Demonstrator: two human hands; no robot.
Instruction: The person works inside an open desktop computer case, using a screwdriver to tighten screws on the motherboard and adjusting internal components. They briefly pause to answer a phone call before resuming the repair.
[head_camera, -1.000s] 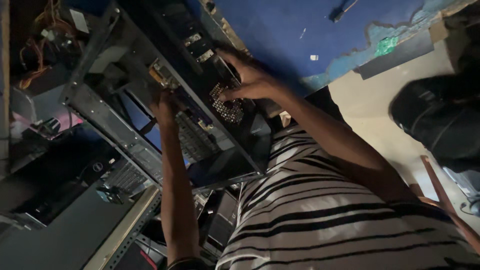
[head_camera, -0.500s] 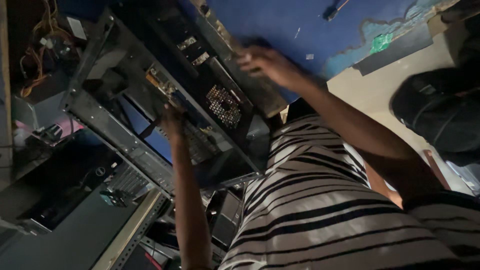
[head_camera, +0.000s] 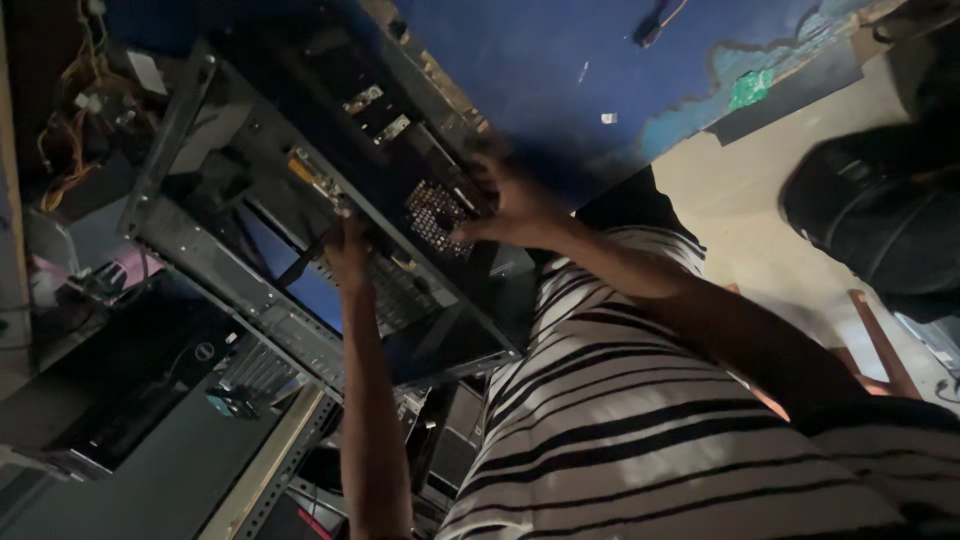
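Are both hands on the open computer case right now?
Yes, the left hand and the right hand both touch the computer case.

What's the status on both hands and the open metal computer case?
Left hand inside the open grey metal computer case, grip unclear. Right hand on its rear panel by the perforated vent grille. Nothing blocking.
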